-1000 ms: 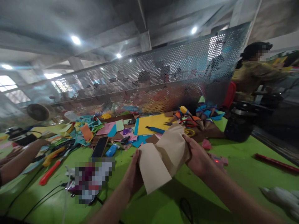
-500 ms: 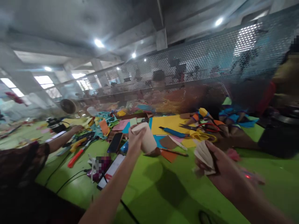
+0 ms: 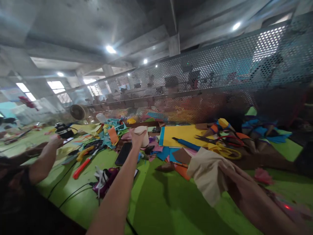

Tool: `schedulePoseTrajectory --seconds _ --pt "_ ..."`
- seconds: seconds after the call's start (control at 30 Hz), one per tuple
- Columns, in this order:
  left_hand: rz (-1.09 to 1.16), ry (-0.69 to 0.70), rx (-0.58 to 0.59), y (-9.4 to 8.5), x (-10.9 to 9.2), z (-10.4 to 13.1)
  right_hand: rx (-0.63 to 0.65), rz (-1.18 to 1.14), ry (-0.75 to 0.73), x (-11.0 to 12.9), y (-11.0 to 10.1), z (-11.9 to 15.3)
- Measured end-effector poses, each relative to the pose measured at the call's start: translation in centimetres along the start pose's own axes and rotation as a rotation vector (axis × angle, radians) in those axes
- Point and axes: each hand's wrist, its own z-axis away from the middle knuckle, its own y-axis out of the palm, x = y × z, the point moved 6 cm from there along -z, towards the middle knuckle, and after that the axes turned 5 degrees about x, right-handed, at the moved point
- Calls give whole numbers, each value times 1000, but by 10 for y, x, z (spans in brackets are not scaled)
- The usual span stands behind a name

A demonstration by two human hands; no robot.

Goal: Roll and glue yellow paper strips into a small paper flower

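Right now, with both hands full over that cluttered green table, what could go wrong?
Two risks, as far as I can judge. The crumpled beige sheet in the right hand hangs close to scissors with dark metal blades, so it might snag or tear if swept that way. The left hand, holding a pale beige piece, is near a flat black phone, which a careless move could bump.

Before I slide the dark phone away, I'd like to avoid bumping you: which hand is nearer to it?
Left. The left hand is close by, just beyond and right of the dark phone; the right hand is much farther off to the right.
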Motion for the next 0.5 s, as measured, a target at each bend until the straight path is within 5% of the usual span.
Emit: schedulePoseTrajectory --seconds 0.17,0.3,0.4,0.43,0.5 --pt "-115 40 35 -8 -9 6 -2 -80 157 1 7 5" --pt "-152 98 0 -22 -45 24 -4 -124 155 2 10 6" --pt "-105 185 24 -23 -79 63 32 -84 95 4 11 5" --pt "-64 217 102 -18 -89 82 46 -54 69 4 11 5" --pt "148 242 530 8 -104 131 69 10 14 7 12 5"
